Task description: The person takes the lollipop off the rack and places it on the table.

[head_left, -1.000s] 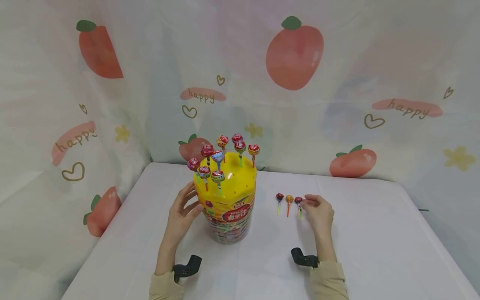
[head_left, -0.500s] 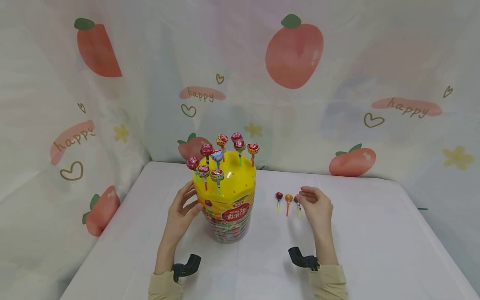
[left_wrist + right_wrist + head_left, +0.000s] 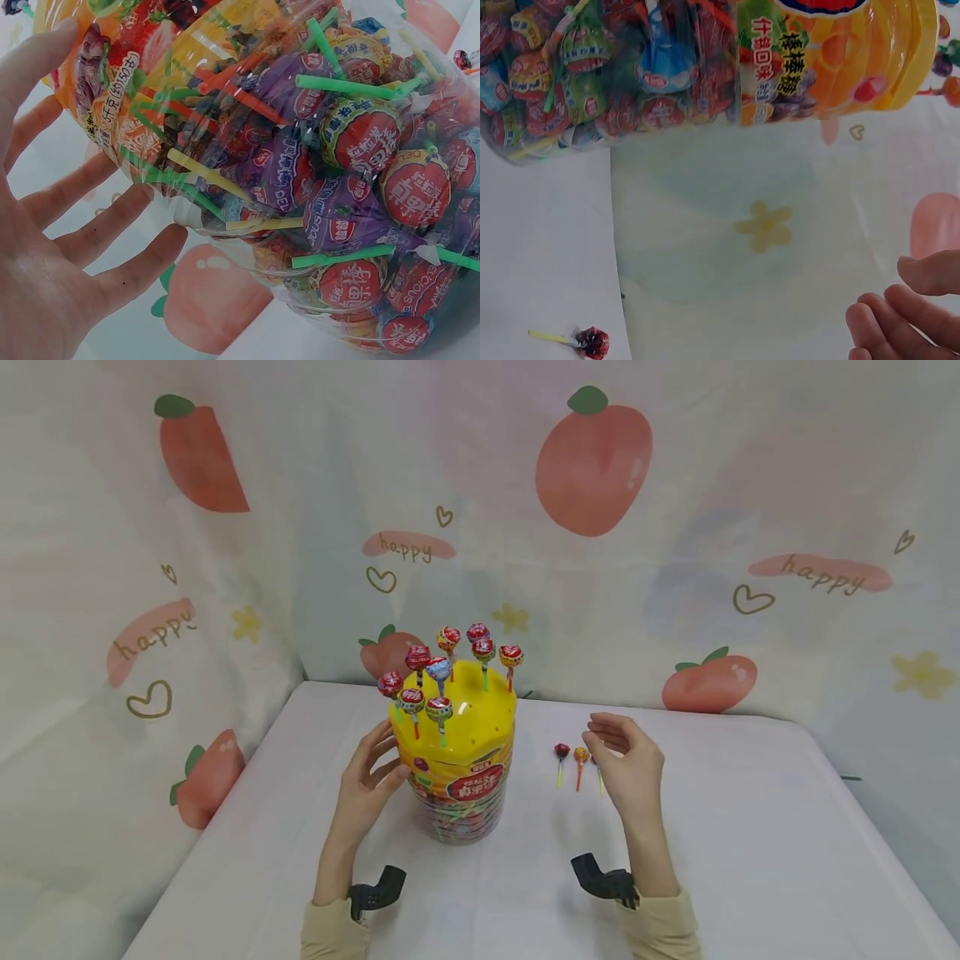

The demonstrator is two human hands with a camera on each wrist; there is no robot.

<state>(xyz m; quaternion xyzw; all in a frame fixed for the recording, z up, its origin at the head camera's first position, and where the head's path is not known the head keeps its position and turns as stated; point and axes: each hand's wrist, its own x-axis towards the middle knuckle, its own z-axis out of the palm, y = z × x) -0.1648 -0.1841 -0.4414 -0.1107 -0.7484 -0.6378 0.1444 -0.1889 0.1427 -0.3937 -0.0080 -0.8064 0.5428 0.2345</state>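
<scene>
A clear plastic jar (image 3: 459,814) of wrapped lollipops stands upright with a yellow lid (image 3: 476,710). Several lollipops (image 3: 438,670) stick up from the lid, mostly on its left and back. My left hand (image 3: 366,789) rests fingertips and thumb against the jar's left side; in the left wrist view its fingers (image 3: 90,172) look fairly straight, the palm apart from the plastic. To the jar's right lie a dark red lollipop (image 3: 561,750), an orange one (image 3: 581,755) and a third lollipop (image 3: 601,783), partly hidden by my right hand. My right hand (image 3: 630,768) hovers there, holding nothing, thumb and fingers apart.
A white cloth covers the table (image 3: 750,860). Behind and at the left hangs a curtain (image 3: 480,468) printed with fruit, hearts and "happy". Black wrist camera mounts (image 3: 603,881) jut from both wrists.
My right hand has risen and shifted slightly left, off the rightmost lollipop, which stays on the table. My left hand keeps its place on the jar.
</scene>
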